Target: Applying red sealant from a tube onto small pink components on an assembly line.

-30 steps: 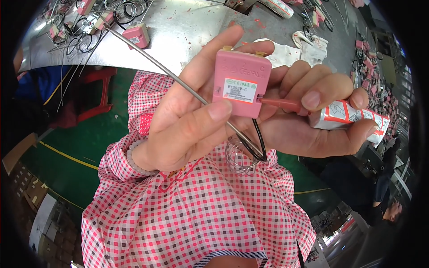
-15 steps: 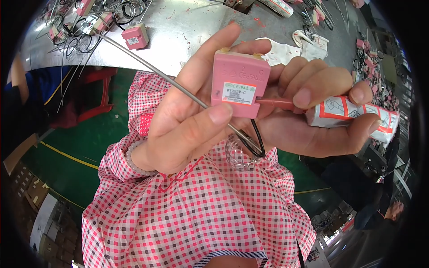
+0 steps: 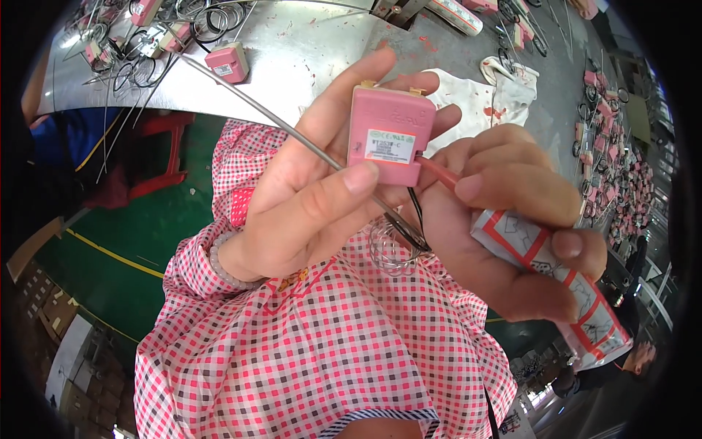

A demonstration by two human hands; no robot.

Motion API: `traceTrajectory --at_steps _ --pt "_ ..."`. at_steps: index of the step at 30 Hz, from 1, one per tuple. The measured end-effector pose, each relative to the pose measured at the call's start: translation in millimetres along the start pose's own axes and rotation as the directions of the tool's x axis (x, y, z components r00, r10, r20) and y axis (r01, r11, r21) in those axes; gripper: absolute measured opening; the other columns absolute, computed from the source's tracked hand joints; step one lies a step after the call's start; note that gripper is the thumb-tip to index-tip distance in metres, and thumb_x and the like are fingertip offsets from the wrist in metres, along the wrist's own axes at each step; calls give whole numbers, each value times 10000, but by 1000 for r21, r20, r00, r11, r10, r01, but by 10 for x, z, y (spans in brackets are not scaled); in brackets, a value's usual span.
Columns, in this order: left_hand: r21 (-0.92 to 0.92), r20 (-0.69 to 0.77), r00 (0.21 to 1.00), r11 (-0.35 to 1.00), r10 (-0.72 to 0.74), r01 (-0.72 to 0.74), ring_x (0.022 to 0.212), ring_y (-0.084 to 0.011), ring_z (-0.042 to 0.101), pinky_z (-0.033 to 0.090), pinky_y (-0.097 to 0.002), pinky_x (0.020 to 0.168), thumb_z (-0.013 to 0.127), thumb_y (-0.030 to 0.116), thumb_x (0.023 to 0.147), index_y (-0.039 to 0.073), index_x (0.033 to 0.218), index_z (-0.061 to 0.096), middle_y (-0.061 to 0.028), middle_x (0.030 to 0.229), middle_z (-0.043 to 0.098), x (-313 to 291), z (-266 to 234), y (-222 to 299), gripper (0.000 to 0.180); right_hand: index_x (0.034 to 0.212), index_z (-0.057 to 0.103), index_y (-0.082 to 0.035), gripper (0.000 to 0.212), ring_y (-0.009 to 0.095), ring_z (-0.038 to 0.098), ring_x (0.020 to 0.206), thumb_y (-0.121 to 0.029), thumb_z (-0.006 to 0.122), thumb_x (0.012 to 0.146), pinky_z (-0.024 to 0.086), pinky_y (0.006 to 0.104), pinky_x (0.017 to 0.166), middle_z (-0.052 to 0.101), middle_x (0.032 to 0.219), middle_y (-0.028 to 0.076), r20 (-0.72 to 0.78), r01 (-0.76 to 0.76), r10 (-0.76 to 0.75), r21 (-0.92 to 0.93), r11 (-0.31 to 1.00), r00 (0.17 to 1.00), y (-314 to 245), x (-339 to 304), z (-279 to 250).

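Observation:
My left hand (image 3: 292, 212) is closed on a pink box-shaped control unit (image 3: 391, 113), its thumb pressing near the white label. A thin metal rod (image 3: 267, 115) slants across the palm behind that thumb. Black cable (image 3: 414, 212) hangs under the unit, close to a loose coil of thin wire (image 3: 395, 252). In my right hand (image 3: 519, 175) is a white squeeze tube (image 3: 585, 307) with red-lined drawings. Its red nozzle (image 3: 442, 174) points at a small notch in the unit's right edge; the tip seems to touch there.
Beyond my hands lies a metal table (image 3: 292, 44) with another pink unit (image 3: 228, 62), tangled cables and rods. A red-stained white cloth (image 3: 504, 95) and a similar tube (image 3: 455, 14) lie farther right. A red stool (image 3: 157, 154) stands on the green floor.
My right hand has turned, so the tube's back end has swung downward and the nozzle now slants up to the notch. The left hand and unit have barely moved.

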State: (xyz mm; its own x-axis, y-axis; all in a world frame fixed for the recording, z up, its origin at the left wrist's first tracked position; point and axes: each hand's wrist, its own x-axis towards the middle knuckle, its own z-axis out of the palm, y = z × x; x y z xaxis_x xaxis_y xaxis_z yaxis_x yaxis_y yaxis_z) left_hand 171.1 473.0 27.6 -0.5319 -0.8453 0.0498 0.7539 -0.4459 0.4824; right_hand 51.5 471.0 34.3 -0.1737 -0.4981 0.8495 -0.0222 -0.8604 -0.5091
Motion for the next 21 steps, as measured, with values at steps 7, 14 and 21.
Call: traceTrajectory --at_steps 7,14,21 --pt "-139 -87 991 986 -102 90 1215 -417 235 271 -428 994 453 183 827 0 1324 77 -214 1347 178 36 68 11 650 1030 352 -52 504 171 391 365 -506 196 876 327 286 373 504 624 172 -71 144 -159 -181 973 985 33 -5 52" --pt "-163 -83 988 980 -131 117 1216 -410 243 254 -434 997 460 168 805 -3 1325 68 -216 1347 177 39 54 30 673 1045 343 -44 519 167 378 373 -507 183 876 329 288 392 509 649 174 -63 128 -134 -101 987 989 37 0 49" --pt "-169 -31 990 977 -139 132 1224 -402 232 233 -421 1008 424 200 781 -4 1327 66 -220 1348 172 54 40 64 684 1044 373 -40 539 168 389 421 -514 181 876 326 289 395 490 640 142 -137 128 -136 -62 990 981 42 45 68"
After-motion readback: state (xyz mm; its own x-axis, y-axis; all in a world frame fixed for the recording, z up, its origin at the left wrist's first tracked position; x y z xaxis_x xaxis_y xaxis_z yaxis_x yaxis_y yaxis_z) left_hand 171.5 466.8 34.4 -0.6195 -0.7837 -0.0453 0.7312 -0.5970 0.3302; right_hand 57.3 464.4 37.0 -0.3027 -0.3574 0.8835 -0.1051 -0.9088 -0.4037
